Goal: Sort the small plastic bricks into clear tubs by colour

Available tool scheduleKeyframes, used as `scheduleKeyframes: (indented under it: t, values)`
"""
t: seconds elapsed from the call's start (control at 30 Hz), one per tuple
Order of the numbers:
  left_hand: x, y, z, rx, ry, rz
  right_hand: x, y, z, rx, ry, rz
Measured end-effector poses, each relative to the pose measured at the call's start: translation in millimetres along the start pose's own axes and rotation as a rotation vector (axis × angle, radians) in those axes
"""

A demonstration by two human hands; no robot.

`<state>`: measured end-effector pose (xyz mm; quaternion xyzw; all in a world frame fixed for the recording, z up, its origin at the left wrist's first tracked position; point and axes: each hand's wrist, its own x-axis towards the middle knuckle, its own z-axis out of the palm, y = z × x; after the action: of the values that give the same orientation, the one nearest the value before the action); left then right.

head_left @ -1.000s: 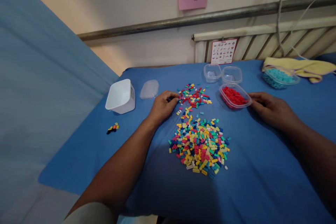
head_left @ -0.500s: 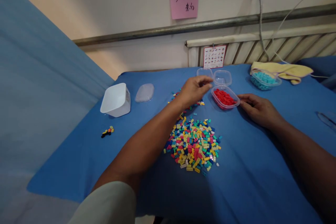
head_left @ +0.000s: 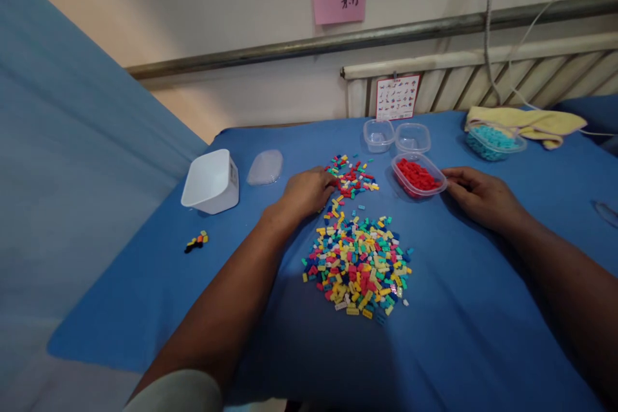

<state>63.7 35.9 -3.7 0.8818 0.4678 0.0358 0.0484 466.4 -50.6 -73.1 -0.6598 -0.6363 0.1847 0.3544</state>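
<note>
Right hand [head_left: 480,196] pinched clear tub [head_left: 431,192] of red bricks [head_left: 418,176] by right edge, likely steadying it. Left of tub, left hand [head_left: 305,192] curled at scattered mixed bricks [head_left: 355,179]; cannot tell if pinching any.

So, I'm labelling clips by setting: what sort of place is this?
Probably a simple indoor workspace: a blue cloth-covered table near a radiator, with small plastic bricks heaped on it.
</note>
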Motion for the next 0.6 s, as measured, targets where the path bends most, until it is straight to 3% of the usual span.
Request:
scheduleKeyframes:
  t: [0.17, 0.37, 0.6]
  values:
    - [3, 7, -2.4, 0.038, -0.020, -0.012, -1, 0, -1, -0.005, -0.007, 0.003]
    - [0, -5, -4.7, -0.043, -0.033, -0.011, -2, -3, -3, -0.022, 0.006, 0.014]
    - [2, -11, -1.8, -0.846, 0.004, -0.162, 0, -5, -2, -0.008, 0.003, 0.008]
